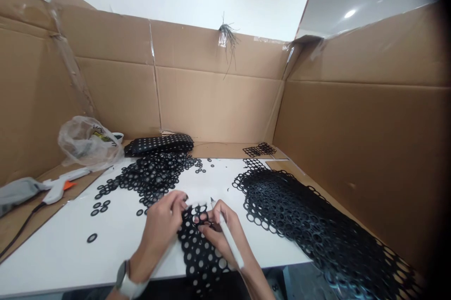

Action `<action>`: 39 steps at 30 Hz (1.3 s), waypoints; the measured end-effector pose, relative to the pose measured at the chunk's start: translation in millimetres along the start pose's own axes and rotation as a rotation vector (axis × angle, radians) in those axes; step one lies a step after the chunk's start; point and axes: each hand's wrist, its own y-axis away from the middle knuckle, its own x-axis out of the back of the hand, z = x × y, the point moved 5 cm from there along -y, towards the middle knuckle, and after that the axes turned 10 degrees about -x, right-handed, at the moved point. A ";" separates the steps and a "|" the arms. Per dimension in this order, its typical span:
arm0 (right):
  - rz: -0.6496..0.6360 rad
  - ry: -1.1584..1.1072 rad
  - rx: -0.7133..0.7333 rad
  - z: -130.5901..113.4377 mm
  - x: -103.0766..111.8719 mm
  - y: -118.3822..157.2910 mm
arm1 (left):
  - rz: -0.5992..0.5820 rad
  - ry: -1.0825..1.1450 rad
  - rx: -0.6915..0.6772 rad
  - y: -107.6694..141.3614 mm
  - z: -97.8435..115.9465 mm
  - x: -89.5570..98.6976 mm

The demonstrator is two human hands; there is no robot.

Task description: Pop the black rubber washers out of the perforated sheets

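My left hand [165,215] is closed in a pinch, with a small black piece showing at its fingertips; its outline is partly hidden. My right hand [225,229] grips a white pen-shaped tool [230,240], its dark pointed tip facing up and away from me. The same hand's thumb and fingers also hold the edge of a black perforated sheet [200,255]. That sheet is dotted with pale circles and hangs over the table's front edge. Open ring holes show at its top, between my hands.
Loose black rings [155,175] are heaped at left. Black ring-hole netting [282,201] is piled at right, over the front edge. Folded dotted sheets [158,144], a plastic bag [88,142] and a corded white glue gun [58,189] lie behind and left. Cardboard walls [218,103] surround the table.
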 end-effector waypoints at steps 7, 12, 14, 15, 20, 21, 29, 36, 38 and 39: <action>0.075 0.069 -0.037 23.1 17.8 -15.7 | -0.053 0.049 -0.125 -8.9 -8.4 8.2; 0.064 -0.115 -0.054 16.5 18.3 -11.5 | -0.240 0.237 -0.132 43.2 23.3 -23.1; 0.070 -0.212 -0.078 11.3 17.1 -8.1 | -0.201 0.260 -0.086 51.2 24.8 -29.9; 0.067 -0.244 -0.083 8.7 16.5 -6.6 | -0.172 0.262 -0.062 52.1 23.7 -31.5; -0.050 -0.280 -0.052 1.6 12.0 -3.2 | -0.103 0.275 0.068 47.0 17.3 -31.3; -0.052 -0.255 -0.045 1.8 12.2 -3.1 | -0.106 0.291 0.105 46.5 16.6 -31.2; 0.073 0.118 -0.041 0.9 10.7 -2.6 | -0.214 0.551 0.329 26.1 -5.3 -29.5; 0.014 0.282 -0.013 10.8 17.6 -1.8 | -0.119 0.379 0.367 3.8 -46.1 -21.8; -0.010 0.290 -0.018 13.1 19.6 -0.3 | -0.110 0.316 0.360 4.8 -50.3 -21.3; -0.019 0.280 -0.017 12.8 19.8 0.5 | -0.107 0.279 0.352 5.3 -51.1 -20.6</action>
